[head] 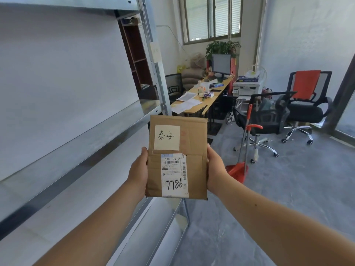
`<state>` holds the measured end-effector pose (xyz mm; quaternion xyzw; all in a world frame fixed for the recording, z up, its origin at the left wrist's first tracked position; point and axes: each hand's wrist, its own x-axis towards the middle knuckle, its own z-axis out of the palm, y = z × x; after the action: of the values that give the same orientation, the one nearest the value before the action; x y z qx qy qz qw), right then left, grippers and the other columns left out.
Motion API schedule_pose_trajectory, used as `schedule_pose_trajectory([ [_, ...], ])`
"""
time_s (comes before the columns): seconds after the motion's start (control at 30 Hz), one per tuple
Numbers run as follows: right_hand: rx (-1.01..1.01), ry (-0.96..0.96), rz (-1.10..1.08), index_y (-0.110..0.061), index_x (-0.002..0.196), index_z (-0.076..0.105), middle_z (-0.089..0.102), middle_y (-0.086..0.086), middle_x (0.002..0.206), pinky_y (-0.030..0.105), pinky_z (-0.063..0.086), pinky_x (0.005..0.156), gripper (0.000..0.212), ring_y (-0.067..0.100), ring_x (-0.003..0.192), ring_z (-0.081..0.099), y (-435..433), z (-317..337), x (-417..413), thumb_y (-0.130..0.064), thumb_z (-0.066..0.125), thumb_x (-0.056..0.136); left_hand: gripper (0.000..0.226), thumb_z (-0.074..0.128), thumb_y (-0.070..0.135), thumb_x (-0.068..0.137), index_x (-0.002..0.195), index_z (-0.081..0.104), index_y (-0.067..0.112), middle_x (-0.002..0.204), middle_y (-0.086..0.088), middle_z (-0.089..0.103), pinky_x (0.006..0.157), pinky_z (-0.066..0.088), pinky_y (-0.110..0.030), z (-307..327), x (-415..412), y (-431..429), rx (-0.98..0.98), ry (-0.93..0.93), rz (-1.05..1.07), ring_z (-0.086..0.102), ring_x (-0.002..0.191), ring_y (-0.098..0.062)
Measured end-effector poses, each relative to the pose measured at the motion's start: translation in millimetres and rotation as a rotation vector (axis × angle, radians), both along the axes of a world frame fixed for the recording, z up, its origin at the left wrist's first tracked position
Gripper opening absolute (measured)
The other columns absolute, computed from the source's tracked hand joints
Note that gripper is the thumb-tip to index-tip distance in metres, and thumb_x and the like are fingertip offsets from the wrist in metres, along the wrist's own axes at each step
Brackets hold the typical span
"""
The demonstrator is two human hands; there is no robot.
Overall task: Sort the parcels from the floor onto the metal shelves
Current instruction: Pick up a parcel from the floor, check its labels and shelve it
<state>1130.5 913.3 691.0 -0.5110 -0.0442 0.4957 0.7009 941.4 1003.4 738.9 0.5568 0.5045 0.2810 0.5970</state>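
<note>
You hold the parcel (pixel 196 143) up in front of you with both hands, off the floor and not on any shelf. Your left hand (pixel 137 169) clasps its left edge and your right hand (pixel 216 169) clasps its right edge. Each thumb lies along the side, and the fingers wrap out of sight behind the cardboard.

The parcel is a flat brown box, held upright with its face toward you. A pale sticky note (pixel 167 137) with handwritten characters sits on the upper half. Below it, a white shipping label (pixel 173 175) carries "7786" in marker.

The metal shelves (pixel 76 144) run just left of the parcel, their boards bare where visible. To its right, a red dustpan (pixel 237 170) stands on the floor, with a black office chair (pixel 267 116) behind that. Beyond the parcel's top edge is a wooden counter (pixel 211 100) strewn with papers, with a monitor (pixel 221 64) at its far end.
</note>
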Motion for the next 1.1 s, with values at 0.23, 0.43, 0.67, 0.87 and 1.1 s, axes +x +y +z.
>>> schedule_pose_trajectory([
  [0.23, -0.062, 0.036, -0.034, -0.028, 0.109, 0.082, 0.080, 0.003, 0.117, 0.052, 0.053, 0.107, 0.056, 0.028, 0.115, 0.071, 31, -37, 1, -0.074, 0.062, 0.084, 0.065, 0.022, 0.072, 0.105, 0.118, 0.077, 0.040, 0.112, 0.000, 0.084, 0.102, 0.060, -0.055, -27, 3, 37, -0.038, 0.096, -0.086, 0.079, 0.105, -0.027],
  [0.43, -0.128, 0.091, -0.063, -0.035, 0.117, 0.075, 0.075, 0.001, 0.121, 0.047, 0.054, 0.089, 0.046, 0.025, 0.117, 0.068, 65, -50, -11, -0.069, 0.055, 0.095, 0.054, 0.032, 0.067, 0.108, 0.119, 0.077, 0.039, 0.111, 0.000, 0.084, 0.099, 0.061, -0.055, -38, 6, 85, -0.029, 0.183, -0.154, 0.078, 0.105, -0.029],
  [0.67, -0.172, 0.178, 0.013, -0.028, 0.142, 0.059, 0.062, 0.007, 0.142, 0.075, 0.040, 0.109, 0.061, 0.032, 0.133, 0.056, 111, -78, -31, -0.064, 0.059, 0.093, 0.034, 0.045, 0.046, 0.111, 0.104, 0.070, 0.024, 0.112, -0.008, 0.078, 0.091, 0.059, -0.044, -59, -4, 154, 0.187, 0.444, -0.105, 0.072, 0.098, -0.031],
  [0.87, -0.215, 0.249, 0.100, -0.022, 0.148, 0.049, 0.055, 0.011, 0.142, 0.080, 0.034, 0.110, 0.065, 0.037, 0.136, 0.050, 134, -100, -53, -0.054, 0.065, 0.093, 0.040, 0.029, 0.044, 0.114, 0.139, 0.048, 0.018, 0.098, -0.005, 0.071, 0.059, 0.052, -0.033, -86, -17, 184, 0.301, 0.767, -0.187, 0.071, 0.078, -0.023],
  [1.1, -0.220, 0.286, 0.169, -0.024, 0.157, 0.036, 0.047, 0.016, 0.155, 0.084, 0.033, 0.108, 0.070, 0.043, 0.143, 0.045, 148, -116, -73, -0.045, 0.064, 0.097, 0.047, 0.033, 0.047, 0.110, 0.140, 0.057, 0.021, 0.130, -0.013, 0.061, 0.103, 0.052, -0.049, -102, -25, 205, 0.485, 1.090, -0.243, 0.060, 0.120, -0.036],
])
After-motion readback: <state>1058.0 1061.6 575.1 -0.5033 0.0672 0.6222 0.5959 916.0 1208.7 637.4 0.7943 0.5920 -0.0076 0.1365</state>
